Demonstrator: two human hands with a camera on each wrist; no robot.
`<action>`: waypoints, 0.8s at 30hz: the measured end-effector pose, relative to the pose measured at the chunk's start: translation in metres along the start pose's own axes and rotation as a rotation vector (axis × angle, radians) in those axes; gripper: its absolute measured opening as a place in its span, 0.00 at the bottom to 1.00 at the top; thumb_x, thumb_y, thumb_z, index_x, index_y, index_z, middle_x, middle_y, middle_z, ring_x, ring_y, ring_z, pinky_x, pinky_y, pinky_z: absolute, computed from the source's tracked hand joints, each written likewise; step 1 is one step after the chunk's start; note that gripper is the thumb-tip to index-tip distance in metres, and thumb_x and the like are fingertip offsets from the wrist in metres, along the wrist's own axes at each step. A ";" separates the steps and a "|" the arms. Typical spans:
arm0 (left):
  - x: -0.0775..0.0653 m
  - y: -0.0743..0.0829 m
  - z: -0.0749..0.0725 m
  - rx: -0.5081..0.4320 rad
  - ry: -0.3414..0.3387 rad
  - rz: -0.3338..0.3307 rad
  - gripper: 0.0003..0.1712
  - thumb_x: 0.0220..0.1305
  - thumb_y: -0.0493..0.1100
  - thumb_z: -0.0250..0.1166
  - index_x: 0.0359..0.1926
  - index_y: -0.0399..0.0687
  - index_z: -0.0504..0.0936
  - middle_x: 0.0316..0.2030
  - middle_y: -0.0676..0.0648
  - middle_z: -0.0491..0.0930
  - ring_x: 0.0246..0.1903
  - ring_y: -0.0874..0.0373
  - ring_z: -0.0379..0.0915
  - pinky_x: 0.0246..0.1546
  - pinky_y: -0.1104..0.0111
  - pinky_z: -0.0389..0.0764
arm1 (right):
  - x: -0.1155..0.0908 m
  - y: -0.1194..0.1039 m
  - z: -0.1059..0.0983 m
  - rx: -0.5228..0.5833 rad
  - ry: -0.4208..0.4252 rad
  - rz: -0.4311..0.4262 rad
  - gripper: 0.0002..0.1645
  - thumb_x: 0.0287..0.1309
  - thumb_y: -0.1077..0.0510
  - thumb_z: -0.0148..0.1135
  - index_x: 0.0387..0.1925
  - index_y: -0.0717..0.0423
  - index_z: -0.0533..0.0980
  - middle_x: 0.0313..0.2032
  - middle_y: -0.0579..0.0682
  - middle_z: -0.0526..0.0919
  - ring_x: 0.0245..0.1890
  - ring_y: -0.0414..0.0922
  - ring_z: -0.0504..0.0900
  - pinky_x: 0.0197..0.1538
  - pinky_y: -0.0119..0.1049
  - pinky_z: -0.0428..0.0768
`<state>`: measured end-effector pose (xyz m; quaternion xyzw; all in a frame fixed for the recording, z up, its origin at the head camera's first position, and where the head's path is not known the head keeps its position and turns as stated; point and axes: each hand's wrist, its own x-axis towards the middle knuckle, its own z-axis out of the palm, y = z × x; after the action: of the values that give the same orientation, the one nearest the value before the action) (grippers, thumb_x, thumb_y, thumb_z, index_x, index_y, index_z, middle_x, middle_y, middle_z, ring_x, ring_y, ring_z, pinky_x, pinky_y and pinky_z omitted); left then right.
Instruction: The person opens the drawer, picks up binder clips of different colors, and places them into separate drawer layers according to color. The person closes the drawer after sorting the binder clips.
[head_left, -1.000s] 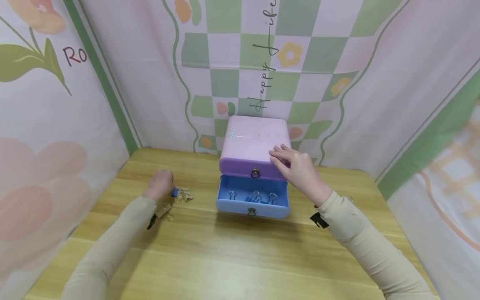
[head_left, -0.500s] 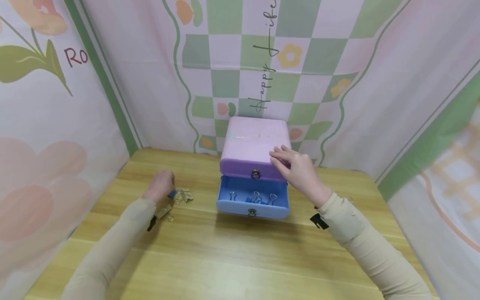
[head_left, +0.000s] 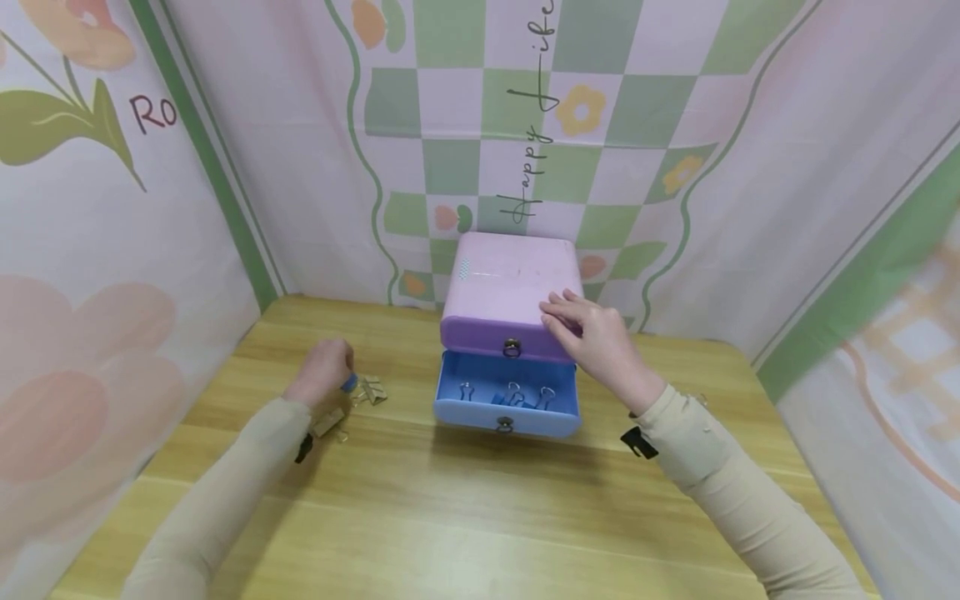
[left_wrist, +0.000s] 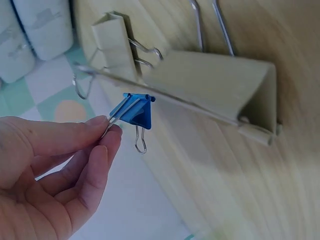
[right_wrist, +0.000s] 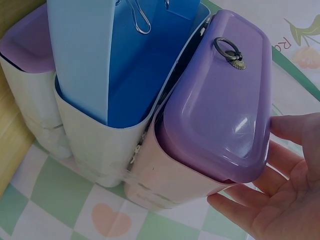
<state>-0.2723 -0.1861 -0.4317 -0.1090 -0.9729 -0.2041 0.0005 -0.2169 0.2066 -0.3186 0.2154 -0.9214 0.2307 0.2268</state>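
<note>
At the left of the table, my left hand (head_left: 321,371) pinches a small blue binder clip (left_wrist: 135,112) by one wire handle, between thumb and fingertips. Beside it lie beige binder clips; a large one (left_wrist: 210,80) fills much of the left wrist view, and a smaller one (left_wrist: 115,45) sits behind it. My right hand (head_left: 600,342) rests on the front right corner of the pink and purple top (head_left: 513,275) of a small drawer cabinet, fingers loosely extended. Under the purple drawer front (right_wrist: 220,100), a blue drawer (head_left: 465,412) is pulled out with several binder clips (head_left: 513,393) inside.
The cabinet stands at the back of the wooden table (head_left: 450,517), against a checked curtain (head_left: 450,167). A lower purple drawer (right_wrist: 30,40) shows in the right wrist view. Something small and wiry (head_left: 701,399) lies beyond the right sleeve (head_left: 690,433).
My left hand shifts very slightly at the beige clips, with the blue clip at its fingertips. My right hand and the cabinet stay where they were.
</note>
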 end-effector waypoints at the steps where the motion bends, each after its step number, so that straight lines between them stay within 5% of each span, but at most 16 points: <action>1: -0.001 0.001 -0.001 -0.005 0.004 0.008 0.10 0.36 0.24 0.54 0.14 0.42 0.76 0.18 0.46 0.76 0.20 0.54 0.70 0.21 0.68 0.73 | 0.000 0.000 0.000 0.001 0.000 -0.001 0.18 0.55 0.48 0.56 0.43 0.52 0.79 0.48 0.53 0.78 0.54 0.51 0.72 0.55 0.48 0.70; 12: -0.006 0.020 -0.009 -0.059 -0.019 0.023 0.11 0.43 0.24 0.55 0.19 0.41 0.79 0.21 0.47 0.77 0.22 0.56 0.70 0.22 0.70 0.74 | 0.000 0.000 0.001 0.006 0.000 -0.005 0.17 0.55 0.49 0.57 0.43 0.52 0.79 0.48 0.53 0.78 0.53 0.51 0.73 0.55 0.47 0.71; 24: -0.012 0.046 -0.024 0.001 0.037 0.098 0.09 0.42 0.26 0.57 0.21 0.42 0.80 0.21 0.47 0.78 0.21 0.56 0.71 0.23 0.69 0.75 | 0.001 0.000 0.000 0.012 0.005 -0.011 0.17 0.55 0.50 0.58 0.44 0.53 0.79 0.48 0.54 0.78 0.53 0.52 0.72 0.55 0.48 0.70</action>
<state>-0.2522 -0.1569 -0.3914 -0.1529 -0.9663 -0.2053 0.0287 -0.2179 0.2062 -0.3185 0.2211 -0.9183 0.2353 0.2292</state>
